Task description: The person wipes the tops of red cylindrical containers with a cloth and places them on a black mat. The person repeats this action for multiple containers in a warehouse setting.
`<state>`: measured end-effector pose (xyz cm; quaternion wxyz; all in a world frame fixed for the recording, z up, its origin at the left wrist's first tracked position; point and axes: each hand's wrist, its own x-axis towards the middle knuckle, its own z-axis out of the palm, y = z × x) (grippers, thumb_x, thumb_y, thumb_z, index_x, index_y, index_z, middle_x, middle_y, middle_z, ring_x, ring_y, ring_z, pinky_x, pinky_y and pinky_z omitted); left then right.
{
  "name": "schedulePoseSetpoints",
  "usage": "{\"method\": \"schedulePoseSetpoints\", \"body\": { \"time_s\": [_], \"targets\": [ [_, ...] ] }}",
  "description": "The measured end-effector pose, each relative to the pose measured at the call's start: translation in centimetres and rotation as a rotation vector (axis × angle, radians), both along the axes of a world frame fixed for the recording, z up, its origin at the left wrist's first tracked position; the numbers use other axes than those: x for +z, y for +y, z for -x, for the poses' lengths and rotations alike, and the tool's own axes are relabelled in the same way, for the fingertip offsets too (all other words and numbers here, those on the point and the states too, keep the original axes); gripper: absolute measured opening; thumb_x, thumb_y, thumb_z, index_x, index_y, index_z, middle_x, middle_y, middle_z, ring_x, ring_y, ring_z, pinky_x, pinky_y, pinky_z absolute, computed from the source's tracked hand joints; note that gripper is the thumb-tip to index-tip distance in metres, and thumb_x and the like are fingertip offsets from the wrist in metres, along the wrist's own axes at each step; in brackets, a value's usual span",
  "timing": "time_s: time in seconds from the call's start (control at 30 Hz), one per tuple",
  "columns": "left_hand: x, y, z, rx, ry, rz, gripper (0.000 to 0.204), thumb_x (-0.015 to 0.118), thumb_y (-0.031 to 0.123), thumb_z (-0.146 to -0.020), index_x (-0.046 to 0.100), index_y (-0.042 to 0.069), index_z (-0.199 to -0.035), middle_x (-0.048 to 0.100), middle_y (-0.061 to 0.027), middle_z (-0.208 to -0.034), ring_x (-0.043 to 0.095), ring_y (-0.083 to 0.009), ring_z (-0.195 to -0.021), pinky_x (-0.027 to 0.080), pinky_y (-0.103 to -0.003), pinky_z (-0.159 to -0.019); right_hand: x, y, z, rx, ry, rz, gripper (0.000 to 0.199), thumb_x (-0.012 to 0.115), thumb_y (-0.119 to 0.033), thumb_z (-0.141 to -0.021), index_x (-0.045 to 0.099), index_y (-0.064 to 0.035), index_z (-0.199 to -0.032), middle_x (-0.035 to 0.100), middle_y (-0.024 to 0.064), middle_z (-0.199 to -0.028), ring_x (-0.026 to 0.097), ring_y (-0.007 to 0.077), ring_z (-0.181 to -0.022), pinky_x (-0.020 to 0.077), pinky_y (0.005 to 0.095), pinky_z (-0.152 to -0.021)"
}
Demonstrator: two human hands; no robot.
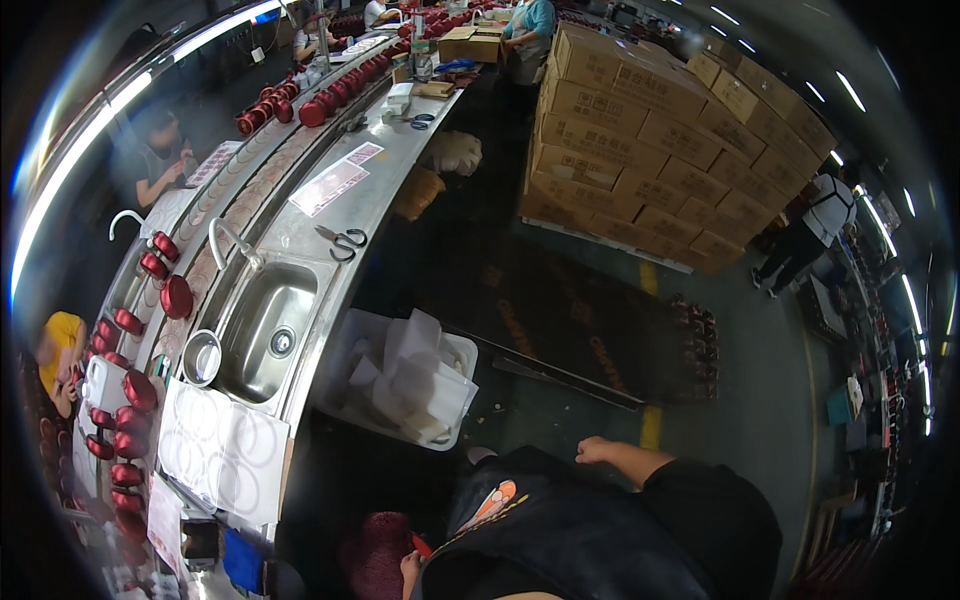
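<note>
Two hands of the person show at the lower edge, below a black shirt with an orange print. The left hand [409, 569] is low by the chest and touches a dark red round thing [373, 556], which sits just left of the shirt. The picture is too dark there, so I cannot tell if the fingers grip the thing or only rest on it. The right hand [593, 450] comes out of a black sleeve and is clenched into a fist over the dark floor, with nothing seen in it.

Just beyond the hands a white bin [345, 352] stands on the floor, full of white sheets, beside a long steel counter [400, 150]. On the near end of the counter lies a white tray [222, 455] with round hollows. Behind the tray is a steel bowl [201, 357], then a sink [262, 332] with a bent tap. Many red pots [131, 388] stand in a row to the left of the sink.

Farther along the counter lie black scissors [345, 241], then printed sheets [330, 186]. To the left a seated co-worker [158, 160] bends over work. On the right a large stack of cardboard boxes [650, 130] stands on the floor, and a person in white [815, 225] is near its right corner. At the far end a person in a teal top [530, 25] stands by the boxes.
</note>
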<state>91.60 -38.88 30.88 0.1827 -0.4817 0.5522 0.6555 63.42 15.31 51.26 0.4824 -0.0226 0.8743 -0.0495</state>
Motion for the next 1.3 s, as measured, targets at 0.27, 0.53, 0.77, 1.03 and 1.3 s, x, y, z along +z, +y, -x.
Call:
{"method": "schedulePoseSetpoints", "body": {
  "time_s": [0.27,0.53,0.77,1.03,1.3],
  "targets": [
    [0.1,4.2,-5.8,-0.504,0.259,0.432,0.038,0.058,0.031,-0.089,0.059,0.006,-0.061,0.056,-0.0083,-0.058,0.054,-0.0214,-0.054,0.043,-0.037,-0.054,0.1,-2.6,5.6,0.012,0.236,0.334,0.032,0.060,-0.036,-0.079,0.067,-0.0064,-0.089,0.067,0.0158,-0.089,0.065,0.0329,-0.088,0.0519,0.0423,-0.077],
    [4.9,10.3,-5.0,-0.182,-0.405,0.266,0.042,0.063,0.040,-0.084,0.065,0.004,-0.106,0.068,-0.0130,-0.096,0.064,-0.0239,-0.093,0.048,-0.036,-0.084,-5.1,1.8,8.5,-0.187,0.151,0.389,0.036,0.067,-0.032,-0.082,0.064,-0.0051,-0.107,0.069,0.0152,-0.090,0.068,0.0267,-0.086,0.0525,0.0360,-0.078],
    [8.7,17.9,1.0,-0.180,-0.420,0.369,0.040,0.062,0.036,-0.087,0.065,0.004,-0.110,0.068,-0.0148,-0.105,0.063,-0.0253,-0.101,0.047,-0.036,-0.088,-12.6,11.4,6.0,-0.173,0.142,0.329,0.040,0.066,-0.032,-0.084,0.062,-0.0038,-0.113,0.069,0.0187,-0.097,0.067,0.0296,-0.091,0.0511,0.0363,-0.082],
    [7.1,23.4,2.8,-0.358,-0.474,0.302,0.041,0.060,0.034,-0.090,0.060,0.002,-0.116,0.066,-0.0178,-0.111,0.061,-0.0284,-0.108,0.046,-0.036,-0.094,-24.8,18.5,3.6,-0.375,-0.024,0.192,0.037,0.065,-0.026,-0.086,0.061,-0.0025,-0.114,0.069,0.0172,-0.095,0.066,0.0286,-0.090,0.0509,0.0369,-0.082],
    [7.2,23.9,2.7,-0.276,-0.575,0.246,0.038,0.059,0.027,-0.092,0.059,-0.001,-0.117,0.065,-0.0157,-0.108,0.061,-0.0238,-0.103,0.048,-0.036,-0.090,-31.9,13.0,6.8,-0.352,0.016,0.402,0.035,0.065,-0.025,-0.087,0.061,-0.0035,-0.114,0.067,0.0146,-0.088,0.063,0.0241,-0.081,0.0505,0.0358,-0.078]
  ]
}}
